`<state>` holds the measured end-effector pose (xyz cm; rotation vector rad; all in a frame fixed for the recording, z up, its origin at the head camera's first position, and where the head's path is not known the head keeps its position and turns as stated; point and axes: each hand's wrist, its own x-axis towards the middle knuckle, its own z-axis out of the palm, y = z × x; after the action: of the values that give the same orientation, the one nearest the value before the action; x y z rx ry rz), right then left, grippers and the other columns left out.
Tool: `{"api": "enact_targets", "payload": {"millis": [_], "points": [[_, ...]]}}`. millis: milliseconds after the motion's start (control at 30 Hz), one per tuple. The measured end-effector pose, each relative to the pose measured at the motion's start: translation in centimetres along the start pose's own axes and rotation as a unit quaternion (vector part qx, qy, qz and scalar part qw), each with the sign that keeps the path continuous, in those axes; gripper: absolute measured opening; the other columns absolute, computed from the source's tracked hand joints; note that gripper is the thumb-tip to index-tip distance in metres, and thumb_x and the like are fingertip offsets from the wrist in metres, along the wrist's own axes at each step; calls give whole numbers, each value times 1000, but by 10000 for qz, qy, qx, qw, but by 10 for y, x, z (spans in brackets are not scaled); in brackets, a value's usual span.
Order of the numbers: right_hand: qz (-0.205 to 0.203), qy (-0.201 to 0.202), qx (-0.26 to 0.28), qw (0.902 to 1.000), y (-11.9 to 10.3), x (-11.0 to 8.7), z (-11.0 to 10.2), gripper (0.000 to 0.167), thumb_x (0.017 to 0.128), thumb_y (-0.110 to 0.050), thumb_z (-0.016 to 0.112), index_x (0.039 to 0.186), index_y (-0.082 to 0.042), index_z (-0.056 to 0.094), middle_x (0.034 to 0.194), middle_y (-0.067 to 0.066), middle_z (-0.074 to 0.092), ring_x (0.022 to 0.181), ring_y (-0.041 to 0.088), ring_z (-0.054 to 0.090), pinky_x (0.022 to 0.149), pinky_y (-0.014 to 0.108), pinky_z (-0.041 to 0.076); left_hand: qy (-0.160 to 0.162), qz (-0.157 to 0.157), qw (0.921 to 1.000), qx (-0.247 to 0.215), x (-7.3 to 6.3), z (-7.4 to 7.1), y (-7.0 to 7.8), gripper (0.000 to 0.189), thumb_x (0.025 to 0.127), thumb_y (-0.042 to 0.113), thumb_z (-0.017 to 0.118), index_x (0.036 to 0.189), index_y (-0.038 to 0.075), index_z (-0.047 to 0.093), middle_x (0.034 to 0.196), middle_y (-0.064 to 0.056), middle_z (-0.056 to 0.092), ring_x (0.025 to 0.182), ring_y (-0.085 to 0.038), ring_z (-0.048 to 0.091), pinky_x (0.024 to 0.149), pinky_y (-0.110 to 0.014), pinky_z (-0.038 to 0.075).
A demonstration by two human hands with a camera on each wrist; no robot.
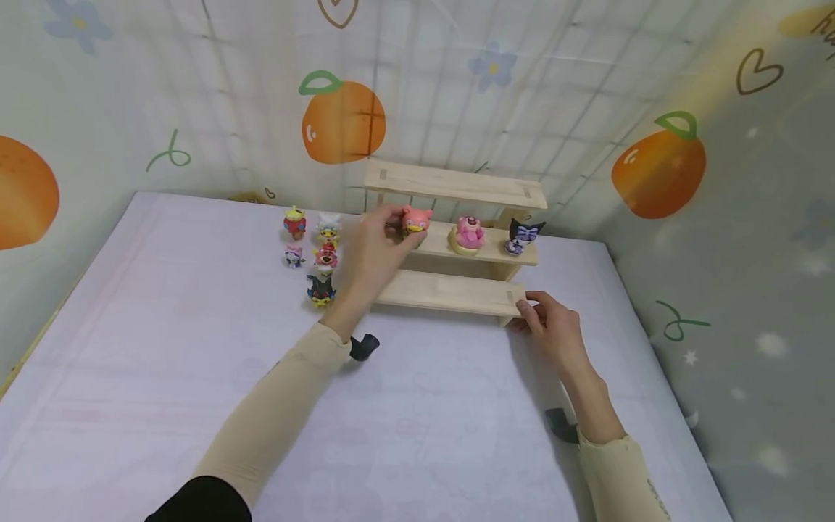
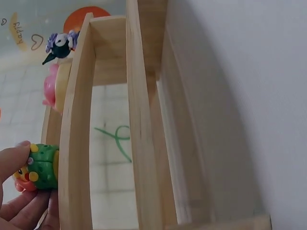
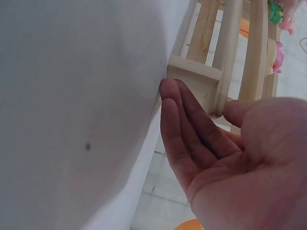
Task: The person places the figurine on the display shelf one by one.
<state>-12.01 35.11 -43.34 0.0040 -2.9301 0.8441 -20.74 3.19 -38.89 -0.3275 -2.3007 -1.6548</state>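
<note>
Eight toy figurines (image 1: 470,232), one wooden shelf unit (image 1: 457,183) with three tiers (image 1: 450,291), one bench (image 1: 424,420), one left grip (image 1: 375,252), one right grip (image 1: 556,328), two beige sleeves (image 1: 274,406).

And here's bench (image 1: 443,420), pale cloth over top, wooden shelf (image 1: 450,292) standing towards far edge, 3 tiers stepping up to back. Left of shelf, 5 figurines on cloth, 2 columns! Outer column: red-bodied figurine (image 1: 296,226) behind, small pink-purple figurine (image 1: 294,256) in front. Inner column, 3 strong: white-topped figurine (image 1: 329,228) at back, red-pink figurine (image 1: 325,257) next, black figurine (image 1: 321,291) nearest front. Over to shelf: middle tier (image 1: 438,241) carries pink figurine (image 1: 470,232) with round yellow base, and, just along at right end, purple-and-black figurine (image 1: 520,237).
</note>
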Motion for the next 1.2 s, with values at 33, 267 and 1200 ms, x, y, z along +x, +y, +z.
{"api": "enact_targets", "payload": {"millis": [33,267,1200], "points": [[-11,10,-4,10000,0,0,0,47,112,-31,54,138,8,58,98,23,78,82,31,77,81,52,61,-3,-24,10000,56,0,2,1,42,90,28,86,124,8,70,105,-3,74,91,-12,68,81,-23,59],[-35,40,-124,9999,1,-1,0,46,111,-30,55,137,7,59,98,22,79,83,32,77,82,52,60,111,107,9998,-125,1,19,1,41,91,26,85,123,6,70,108,-6,72,92,-15,66,78,-22,58],[-63,-5,-88,9999,-1,0,0,46,112,-31,53,139,6,58,99,22,79,84,32,76,86,54,59,166,-9,9998,141,2,-4,5,63,86,49,86,134,14,66,124,-3,74,114,-18,68,99,-33,57]]}}
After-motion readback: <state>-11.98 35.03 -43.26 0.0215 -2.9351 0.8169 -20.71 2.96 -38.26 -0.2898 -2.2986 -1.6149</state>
